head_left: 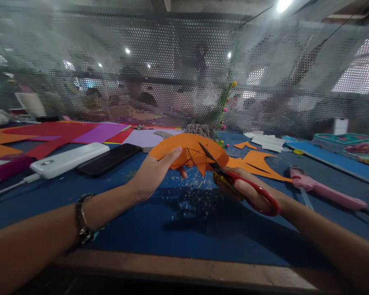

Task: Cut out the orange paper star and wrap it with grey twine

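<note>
My left hand (155, 170) is closed on the left end of a curved piece of orange paper (184, 142), thumb on top and fingers partly hidden beneath. Dark pen lines cross the middle of the paper, where a pointed tip hangs down. Red-handled scissors (256, 192) are in my right hand (249, 186), whose fingers are wrapped in and around the handles. The dark blades lie against the paper's lower right part, over the drawn lines. Small pale bits are scattered on the blue tabletop (135, 229) below.
On the left are a white power bank (70, 159) with a cable, a black phone-like slab (109, 159) and coloured sheets (101, 132). Orange offcuts (258, 164) and a pink glue gun (329, 190) lie to the right. A perforated screen (178, 73) stands behind the table.
</note>
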Demonstrator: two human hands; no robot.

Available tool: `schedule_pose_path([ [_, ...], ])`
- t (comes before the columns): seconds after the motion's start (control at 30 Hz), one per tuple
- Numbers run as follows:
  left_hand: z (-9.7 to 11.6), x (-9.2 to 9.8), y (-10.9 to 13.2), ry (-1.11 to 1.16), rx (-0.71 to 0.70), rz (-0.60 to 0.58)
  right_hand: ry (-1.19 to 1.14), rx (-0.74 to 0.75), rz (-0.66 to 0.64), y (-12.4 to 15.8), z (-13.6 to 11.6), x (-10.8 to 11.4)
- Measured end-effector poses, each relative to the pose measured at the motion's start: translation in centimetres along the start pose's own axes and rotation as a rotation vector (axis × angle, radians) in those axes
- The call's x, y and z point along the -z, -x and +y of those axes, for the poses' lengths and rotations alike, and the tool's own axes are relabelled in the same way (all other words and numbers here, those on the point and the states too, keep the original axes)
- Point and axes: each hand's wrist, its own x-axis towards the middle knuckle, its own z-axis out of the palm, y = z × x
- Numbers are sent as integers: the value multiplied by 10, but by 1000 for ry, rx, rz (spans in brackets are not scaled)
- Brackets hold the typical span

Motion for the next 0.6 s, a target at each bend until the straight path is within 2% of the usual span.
schedule_pose_path([
  [0.23,-1,1,0,-106,-18,83,25,-14,7,1,0,0],
  [0.43,-5,2,-2,40,45,43,0,-63,-17,1,4,2],
  [0.6,-5,10,-9,26,43,132,-11,-125,-76,3,9,7],
])
